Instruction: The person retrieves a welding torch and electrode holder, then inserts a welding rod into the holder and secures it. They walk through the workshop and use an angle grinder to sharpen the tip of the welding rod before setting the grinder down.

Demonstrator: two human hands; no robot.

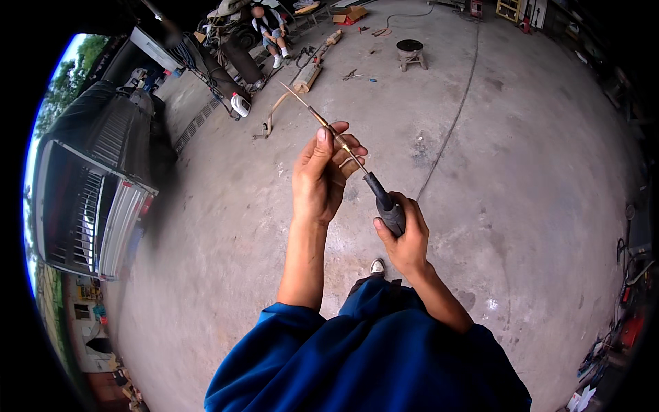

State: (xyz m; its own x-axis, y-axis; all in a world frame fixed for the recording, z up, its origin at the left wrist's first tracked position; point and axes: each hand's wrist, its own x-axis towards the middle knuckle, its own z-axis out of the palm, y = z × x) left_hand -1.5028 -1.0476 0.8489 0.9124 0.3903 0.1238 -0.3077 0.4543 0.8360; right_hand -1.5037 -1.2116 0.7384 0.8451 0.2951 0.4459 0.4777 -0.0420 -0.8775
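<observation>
In front of me is a long, slim tool with a black handle [386, 207], whose exact kind I cannot make out. My right hand [409, 237] wraps round the handle, thumb on its near side. From the handle a thin metal shaft runs up and to the left into brass-coloured fittings [318, 118] and ends in a fine pointed rod [294, 93]. My left hand [320, 167] pinches the brass part between thumb and fingers, with its other fingers curled loosely behind. The tool slants across my view, held well above the concrete floor [226, 240].
A truck [96, 192] stands at the left. Farther off are a seated person [272, 33], a white jug [240, 105], an exhaust pipe with a muffler [307, 78] and a round stool [410, 49]. A dark cable [461, 103] crosses the floor. Tools and clutter line the right edge.
</observation>
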